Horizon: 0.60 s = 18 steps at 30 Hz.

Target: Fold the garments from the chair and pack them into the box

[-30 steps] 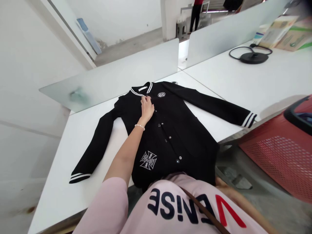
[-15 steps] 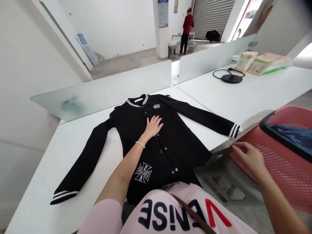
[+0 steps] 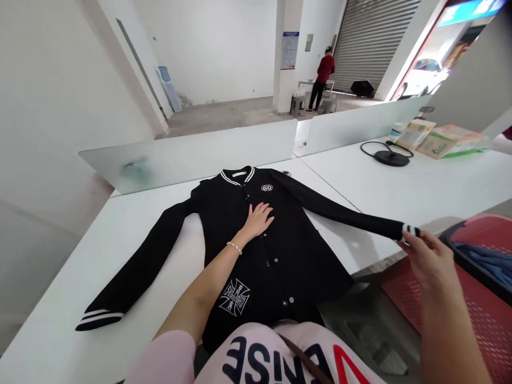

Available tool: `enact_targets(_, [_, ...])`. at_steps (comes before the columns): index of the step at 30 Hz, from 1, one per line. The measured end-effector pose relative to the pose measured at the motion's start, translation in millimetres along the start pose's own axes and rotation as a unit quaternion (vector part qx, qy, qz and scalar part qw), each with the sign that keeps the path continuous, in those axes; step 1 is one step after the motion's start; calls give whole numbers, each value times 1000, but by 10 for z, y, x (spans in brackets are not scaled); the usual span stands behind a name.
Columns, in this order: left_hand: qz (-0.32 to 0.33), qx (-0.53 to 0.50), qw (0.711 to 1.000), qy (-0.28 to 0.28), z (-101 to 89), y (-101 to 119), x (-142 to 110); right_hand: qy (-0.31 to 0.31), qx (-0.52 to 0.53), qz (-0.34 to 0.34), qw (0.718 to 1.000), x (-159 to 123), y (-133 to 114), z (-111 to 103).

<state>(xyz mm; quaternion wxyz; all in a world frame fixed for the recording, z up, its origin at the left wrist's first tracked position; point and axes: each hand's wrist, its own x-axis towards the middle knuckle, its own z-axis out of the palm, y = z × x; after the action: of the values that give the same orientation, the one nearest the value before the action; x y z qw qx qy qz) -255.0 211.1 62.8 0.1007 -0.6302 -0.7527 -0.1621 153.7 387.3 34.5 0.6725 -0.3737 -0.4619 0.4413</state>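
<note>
A black varsity jacket with white-striped collar and cuffs, snap buttons and white embroidered badges lies face up and spread out on a white desk. My left hand rests flat on the jacket's chest, fingers apart, holding nothing. My right hand is at the desk's right edge, its fingers pinching the striped cuff of the jacket's outstretched sleeve. The other sleeve lies angled down to the left.
A red plastic basket holding blue cloth stands low at right. Frosted dividers back the desks. A black round base with cable and cardboard packages sit on the adjoining desk. A person in red stands far back.
My right hand has risen from above the red basket to the jacket's cuff, and that sleeve now lies straighter. My left hand has stayed on the chest. The view has tilted upward.
</note>
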Motion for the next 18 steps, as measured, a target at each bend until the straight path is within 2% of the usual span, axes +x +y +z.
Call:
enact_targets(2, [0, -25, 1000, -3, -56, 40, 20, -5, 51, -63, 997, -132, -335, 242])
enact_targets(3, [4, -43, 999, 5, -94, 84, 26, -26, 56, -118, 991, -242, -502, 381])
enact_targets(5, [27, -108, 993, 34, -179, 221, 11, -104, -22, -259, 960, -546, -793, 674])
enact_targets(6, [49, -162, 985, 43, -219, 305, -20, -148, -52, -328, 931, -731, -901, 819])
enact_targets(7, [73, -229, 970, 42, -254, 389, -70, -208, -86, -369, 902, -927, -979, 957])
enact_targets(9, [90, -367, 926, 8, -296, 527, -228, -354, -117, -396, 839, -1299, -1042, 1194])
enact_targets(11, [50, -464, 882, -65, -305, 590, -444, -497, -123, -399, 761, -1557, -1007, 1367])
enact_targets(12, [15, -498, 861, -102, -304, 590, -559, -548, -121, -395, 727, -1614, -968, 1433])
enact_targets(13, [-20, -530, 837, -133, -305, 573, -669, -581, -119, -387, 706, -1613, -923, 1490])
enact_targets(14, [-52, -568, 808, -146, -311, 543, -768, -592, -118, -379, 702, -1551, -876, 1546])
enact_targets(15, [-79, -615, 771, -142, -323, 506, -852, -583, -119, -373, 712, -1431, -827, 1605])
enact_targets(18, [-157, -752, 634, -90, -393, 391, -987, -506, -157, -351, 772, -810, -668, 1856])
